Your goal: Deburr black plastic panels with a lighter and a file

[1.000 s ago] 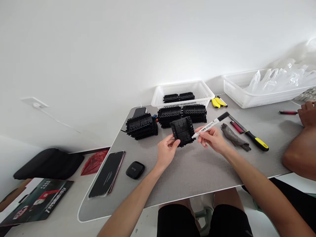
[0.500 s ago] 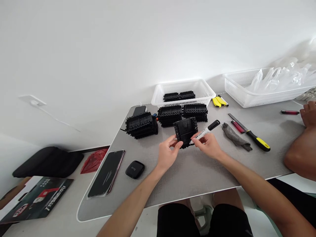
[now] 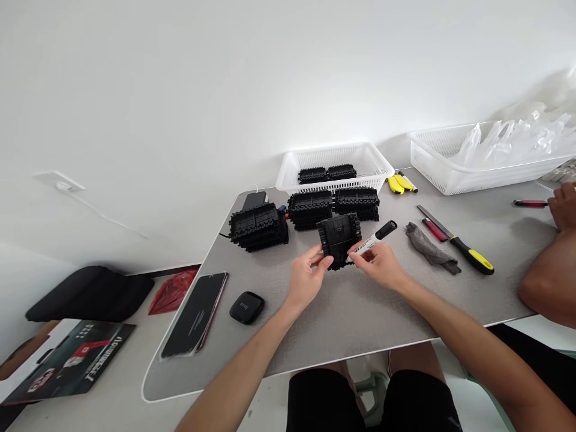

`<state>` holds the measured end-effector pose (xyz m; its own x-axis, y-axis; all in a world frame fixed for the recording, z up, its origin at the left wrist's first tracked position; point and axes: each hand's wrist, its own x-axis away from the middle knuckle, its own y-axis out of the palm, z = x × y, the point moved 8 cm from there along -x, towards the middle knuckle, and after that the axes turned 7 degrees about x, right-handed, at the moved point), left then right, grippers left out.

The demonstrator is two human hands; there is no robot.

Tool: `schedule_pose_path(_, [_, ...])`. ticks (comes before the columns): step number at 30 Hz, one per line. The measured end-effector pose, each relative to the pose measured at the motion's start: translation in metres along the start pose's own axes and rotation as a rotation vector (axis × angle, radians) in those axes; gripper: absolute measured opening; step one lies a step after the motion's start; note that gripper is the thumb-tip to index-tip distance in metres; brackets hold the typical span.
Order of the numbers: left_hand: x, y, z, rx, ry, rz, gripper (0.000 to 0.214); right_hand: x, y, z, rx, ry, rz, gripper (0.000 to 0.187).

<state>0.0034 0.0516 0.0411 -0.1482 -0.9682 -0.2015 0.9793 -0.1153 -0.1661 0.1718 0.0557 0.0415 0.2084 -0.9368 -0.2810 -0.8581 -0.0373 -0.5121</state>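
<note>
My left hand (image 3: pixel 308 277) is closed on the lower left edge of a black plastic part (image 3: pixel 339 234) with toothed sides, tilted up toward me above the table. My right hand (image 3: pixel 378 264) grips a white marker (image 3: pixel 365 245) with a black end pointing up and right. The marker's lower end is at the part's lower right area; its tip is too small to make out. Behind the hands stand stacks of similar black parts (image 3: pixel 310 207), with another stack (image 3: pixel 258 225) to the left.
A white basket (image 3: pixel 335 150) with more black parts sits at the back. Another basket (image 3: pixel 432 174) holds plastic bags. To the right lie a grey cloth (image 3: pixel 429 247), a file (image 3: pixel 470 255) and a red-handled tool (image 3: pixel 434 230). Another person's arm (image 3: pixel 551 270) rests at the far right.
The marker's black end has dipped and shifted slightly left. Both hands keep their holds, and the view has moved a little.
</note>
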Motion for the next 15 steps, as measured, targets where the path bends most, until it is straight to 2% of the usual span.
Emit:
schedule_pose_path(8, [-0.0025, 0.0032, -0.0010, 0.127, -0.017, -0.011, 0.041, -0.0006, -0.0017, -0.0092, 0.076, 0.002, 0.001, 0.023])
schedule_pose_path(15, [-0.0029, 0.0047, -0.0017, 0.164, -0.021, -0.017, 0.041, -0.0021, -0.0006, -0.0064, 0.071, 0.024, -0.013, 0.022])
